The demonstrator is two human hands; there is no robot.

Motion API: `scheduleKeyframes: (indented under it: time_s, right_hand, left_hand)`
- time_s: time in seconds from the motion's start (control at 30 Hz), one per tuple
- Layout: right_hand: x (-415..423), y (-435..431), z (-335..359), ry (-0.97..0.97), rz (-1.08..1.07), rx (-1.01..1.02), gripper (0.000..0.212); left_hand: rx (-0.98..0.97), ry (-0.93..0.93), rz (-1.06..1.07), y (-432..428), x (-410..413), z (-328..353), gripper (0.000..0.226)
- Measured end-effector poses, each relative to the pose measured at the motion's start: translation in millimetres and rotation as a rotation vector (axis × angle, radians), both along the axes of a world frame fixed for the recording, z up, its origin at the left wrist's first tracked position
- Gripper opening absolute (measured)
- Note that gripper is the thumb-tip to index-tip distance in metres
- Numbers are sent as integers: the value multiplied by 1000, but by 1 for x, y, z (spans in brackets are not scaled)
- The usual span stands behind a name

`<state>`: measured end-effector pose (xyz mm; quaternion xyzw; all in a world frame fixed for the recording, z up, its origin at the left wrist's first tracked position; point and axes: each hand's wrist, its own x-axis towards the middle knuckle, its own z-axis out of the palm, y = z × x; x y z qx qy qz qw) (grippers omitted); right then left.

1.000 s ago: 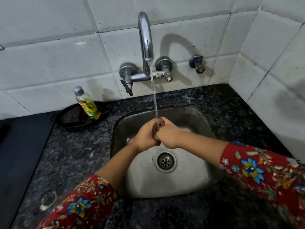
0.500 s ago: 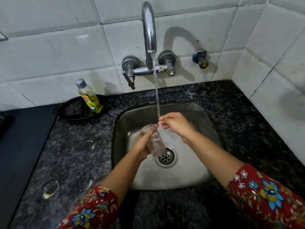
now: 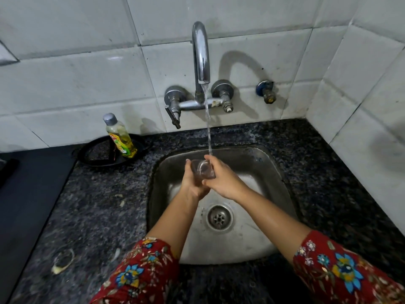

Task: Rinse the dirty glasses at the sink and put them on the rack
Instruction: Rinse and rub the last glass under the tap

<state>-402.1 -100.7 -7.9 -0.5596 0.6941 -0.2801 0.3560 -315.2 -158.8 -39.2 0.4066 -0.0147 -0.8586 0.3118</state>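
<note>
glass (image 3: 202,170): clear | sink (image 3: 252,244): dull steel | faucet (image 3: 200,51): glossy chrome | counter (image 3: 98,205): speckled stone

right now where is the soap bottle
Head view, left side: the soap bottle sits on the black tray on the counter, just left of the sink.

You wear a deep red garment printed all over with flowers. Your left sleeve (image 3: 140,275) stops around the elbow with a loose, slightly wavy hem. Its print shows blue flowers with yellow centres, set among small orange, green and pale sprigs. Your right sleeve (image 3: 341,270) is of the same cloth. It carries one large blue flower with a yellow heart and a dark middle, a smaller blue bloom beside it, and tiny white blossoms close to the hem. Below both hems your forearms are bare, the right one with a wet sheen. Your left hand (image 3: 192,183) and right hand (image 3: 223,181) are bare too.
</note>
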Motion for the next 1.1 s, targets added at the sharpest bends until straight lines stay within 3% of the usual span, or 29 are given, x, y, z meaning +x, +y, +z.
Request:
scheduleKeyframes:
  time_s: [0.17, 0.33, 0.43, 0.53, 0.63, 0.7, 0.8, 0.83, 0.87, 0.93, 1.0, 1.07, 1.1]
  right_hand:
    - [6, 19, 8, 250, 30, -155, 77]
    - [7, 28, -4, 407, -75, 21, 85]
    - [10, 28, -11, 432, -203, 27, 56]
    - [19, 24, -11, 411, -314, 20, 39]
    - [26, 13, -11, 384, -321, -14, 38]
    - [22, 5, -9, 237, -246, 57, 46]
    - [4, -1, 2, -502, -155, 279, 29]
    - [1, -1, 5, -680, -122, 352, 18]
    - [-1, -3, 8, -727, -105, 395, 12]
    - [3, -10, 4, -578, -176, 376, 18]
    - [13, -16, -6, -223, -315, 238, 36]
    - [21, -17, -11, 142, -328, 111, 45]
    - [22, -19, -11, 235, -307, 78, 45]
  left_hand:
    - [-233, -50, -60, 4, 6, -4, 59]
    - [-455, -312, -133, 14, -2, -10, 55]
    - [-626, -542, -58, 16, -14, -10, 40]
    - [-694, -751, -16, 12, -22, -7, 53]
    - [-629, -737, -27, 3, -18, 0, 21]
    - [-557, -533, -91, -1, -6, 6, 10]
    - [-465, -164, -188, -6, 11, 6, 21]
    - [-454, -112, -200, -7, 14, 6, 24]
    - [-444, -111, -196, -6, 14, 6, 24]
    - [-397, -165, -163, -5, 9, 7, 23]
    - [-352, -245, -109, -5, 0, 9, 26]
    - [-335, -262, -101, -8, -3, 11, 27]
    - [-329, -270, -108, -10, -3, 13, 27]
